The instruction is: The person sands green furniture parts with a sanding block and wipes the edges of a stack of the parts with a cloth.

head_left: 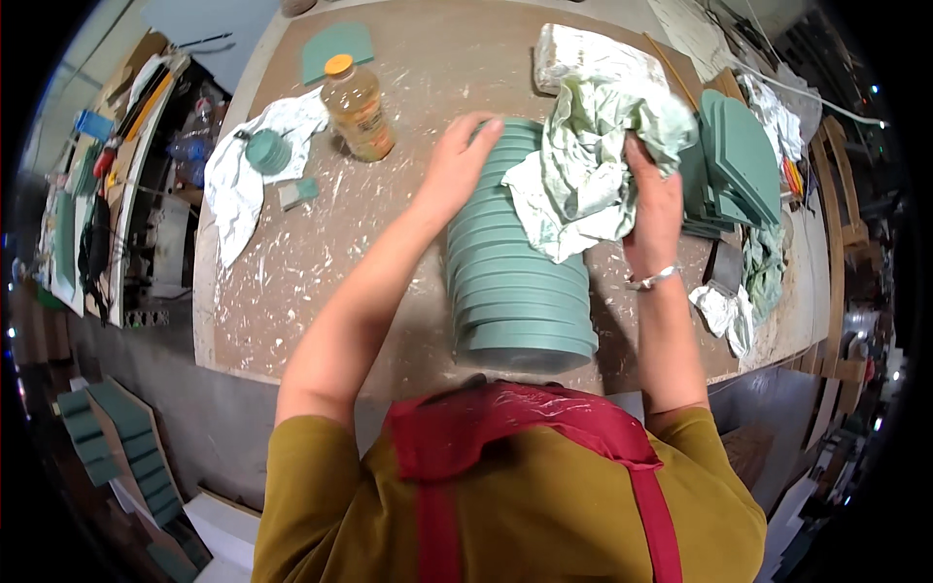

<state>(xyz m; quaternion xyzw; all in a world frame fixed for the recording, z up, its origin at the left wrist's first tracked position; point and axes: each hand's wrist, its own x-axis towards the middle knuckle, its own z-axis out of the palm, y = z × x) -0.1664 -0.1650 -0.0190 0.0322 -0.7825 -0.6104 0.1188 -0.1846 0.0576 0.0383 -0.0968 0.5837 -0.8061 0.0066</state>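
Observation:
A long green stack of round discs [520, 282], stepped like a ribbed cylinder, lies in front of me and runs away across the table. My left hand [459, 160] rests against its far left side, thumb apart from the fingers; some fingertips are hidden. In my right hand [656, 199] is a bunched white cloth [583, 165] with green stains, gripped at its right side. The cloth drapes over the upper right part of the stack and hides some discs. Part of the cloth is smeared by motion.
To the left stand a bottle with an orange cap [357, 112] and a small green round piece [267, 153] on a white rag [233, 199]. A small two-tone block [298, 192] lies nearby. Green panels [743, 155] lean at the right, and a white wrapped bundle [593, 58] lies at the back.

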